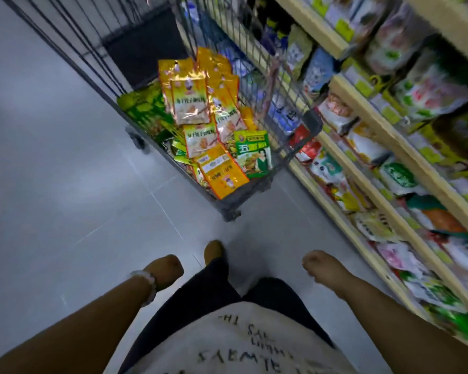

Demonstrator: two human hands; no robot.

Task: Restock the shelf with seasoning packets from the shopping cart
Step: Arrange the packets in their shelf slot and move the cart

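Observation:
A wire shopping cart (292, 155) stands ahead of me beside the shelf, holding a heap of seasoning packets. Yellow-orange packets (191, 101) lie on top, green ones (143, 109) at the left, and a green-and-white packet (253, 153) leans at the near right corner. The wooden shelf (384, 130) runs along the right, its tiers filled with blurred packets. My left hand (165, 271), with a pale bead bracelet on the wrist, hangs low with curled fingers and holds nothing. My right hand (322, 268) also hangs low, empty, fingers loosely curled. Both are well short of the cart.
Grey tiled floor (65, 184) spreads to the left of the cart and in front of me. One foot (214, 252) shows below my dark trousers. The cart's near wheel (231, 214) sits close to the shelf base.

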